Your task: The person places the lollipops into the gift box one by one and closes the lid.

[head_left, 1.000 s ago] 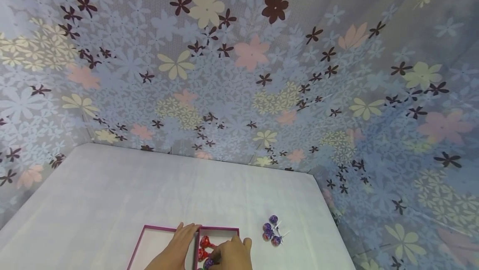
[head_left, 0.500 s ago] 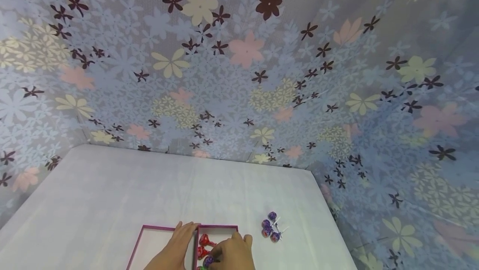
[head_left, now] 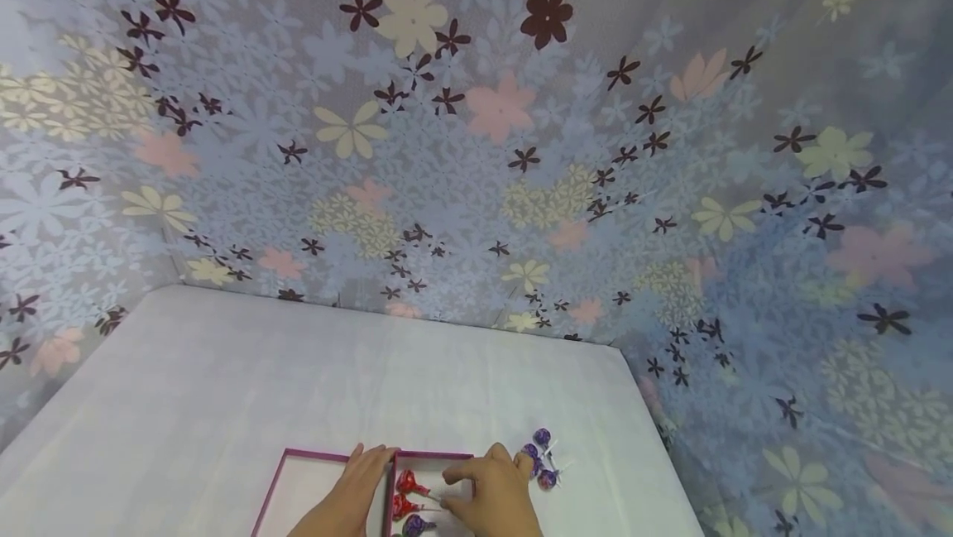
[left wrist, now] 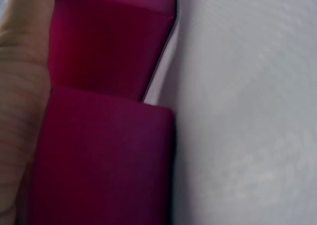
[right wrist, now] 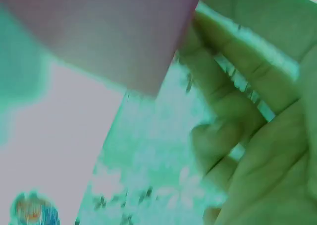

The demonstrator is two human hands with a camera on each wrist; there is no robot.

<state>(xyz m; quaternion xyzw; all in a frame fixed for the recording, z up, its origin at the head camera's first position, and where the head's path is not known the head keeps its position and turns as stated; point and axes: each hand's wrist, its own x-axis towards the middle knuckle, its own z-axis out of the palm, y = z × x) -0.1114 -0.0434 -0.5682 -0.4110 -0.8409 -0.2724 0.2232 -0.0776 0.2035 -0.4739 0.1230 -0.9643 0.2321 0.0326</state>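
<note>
My left hand (head_left: 356, 483) rests with nearly straight fingers on the magenta rim between two shallow boxes; the left wrist view shows its edge against the magenta walls (left wrist: 104, 155). In the right-hand box (head_left: 435, 454) lie two red-wrapped lollipops (head_left: 406, 481) and a purple-wrapped lollipop (head_left: 414, 525), sticks pointing right. Over that box's right side is my right hand (head_left: 500, 491), thumb and forefinger spread apart, nothing between them. In the right wrist view, the hand's fingers (right wrist: 223, 81) are loosely bent beside a blurred box corner (right wrist: 133, 51).
Several purple lollipops (head_left: 547, 480) lie on the white tabletop right of the boxes, partly hidden by the right hand. The left box (head_left: 308, 479) has a white inside. Flowered cloth (head_left: 447, 189) hangs behind and beside the table (head_left: 298, 371).
My right hand has let go of the purple lollipop in the box and moved to the right, its thumb and forefinger now spread. The left hand stays on the rim.
</note>
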